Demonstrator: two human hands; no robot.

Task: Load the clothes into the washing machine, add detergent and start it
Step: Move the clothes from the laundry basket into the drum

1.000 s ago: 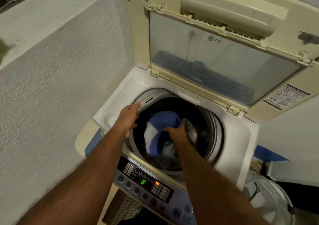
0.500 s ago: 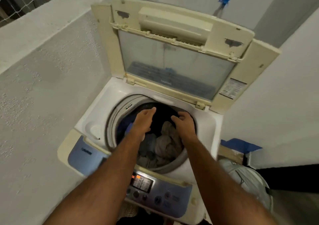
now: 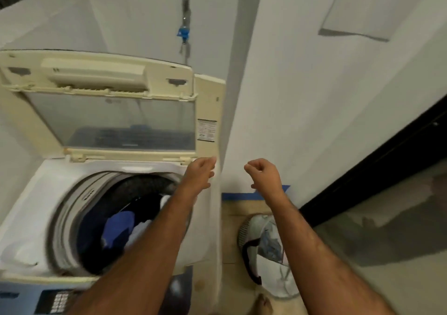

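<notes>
While the lid (image 3: 116,111) is kept upright so the drum stays reachable, the two hands, left hand (image 3: 199,173) and right hand (image 3: 263,174), are held loosely curled and empty. Clothes (image 3: 121,227) are seen inside the one washing machine (image 3: 31,193); one basket (image 3: 263,252) beside it holds more.

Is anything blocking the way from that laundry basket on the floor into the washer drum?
Nothing visible. The lid stands raised, so the drum is open above the clothes already inside. The basket sits beside the machine, and both hands, left hand and right hand, hold nothing.
</notes>
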